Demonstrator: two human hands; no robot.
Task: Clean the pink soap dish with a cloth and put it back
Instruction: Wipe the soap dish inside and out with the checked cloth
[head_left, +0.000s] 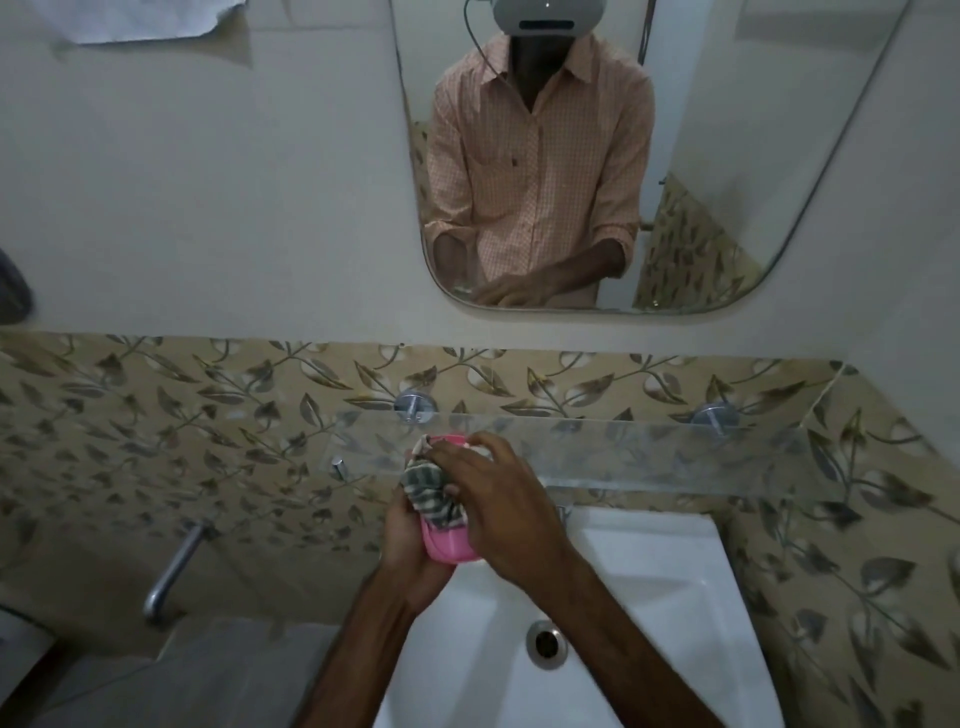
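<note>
Over the back of the white sink, my left hand (410, 545) grips the pink soap dish (449, 545) from the left and below. A striped grey-green cloth (434, 493) is stuffed into the dish and spills over its top edge. My right hand (498, 504) lies over the dish from the right, its fingers curled round the cloth and pressing it into the dish. Most of the dish is hidden by the two hands and the cloth; only its near end and a strip of its far rim show.
A clear glass shelf (675, 452) on two metal brackets runs along the leaf-patterned tiles just behind my hands. The white sink (665, 597) with its drain (545, 644) lies below. A metal tap (171, 571) juts from the wall at left. A mirror (727, 156) hangs above.
</note>
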